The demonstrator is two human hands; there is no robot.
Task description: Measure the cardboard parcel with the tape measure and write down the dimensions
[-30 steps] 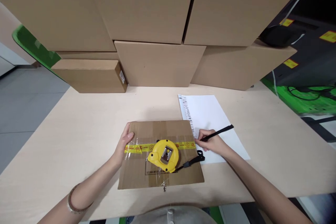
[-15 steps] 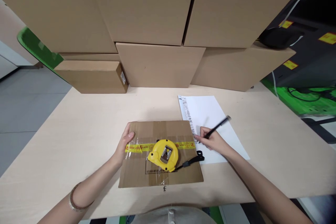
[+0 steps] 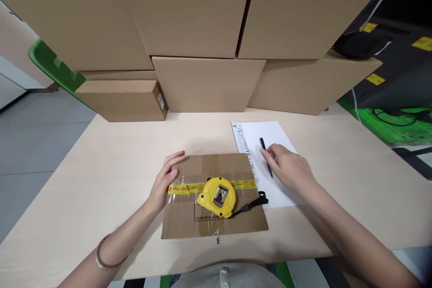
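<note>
A flat taped cardboard box (image 3: 182,225) lies near the table's front edge, with yellow printed tape across it. My left hand (image 3: 165,180) grips its left side, thumb on top and fingers around the far corner. On the box rests a yellow tape measure (image 3: 209,198), its black wrist strap trailing over the right edge. To the right, a white spiral notebook (image 3: 272,130) is partly under the box. My right hand (image 3: 288,166) is over the page, thumb and curled fingers closed around the middle of a black pen (image 3: 269,170); part of the pen is hidden behind the thumb.
Large cardboard boxes (image 3: 205,85) stand stacked like a wall along the table's back. A smaller long box (image 3: 121,101) sits at the back left. Beyond the right edge are dark equipment (image 3: 401,72) and cables over a green surface (image 3: 388,128).
My right hand has moved up and right from the notebook's spiral edge, and the pen has turned from slanting up-right to lying along the page. My left fingers have shifted over the box's corner.
</note>
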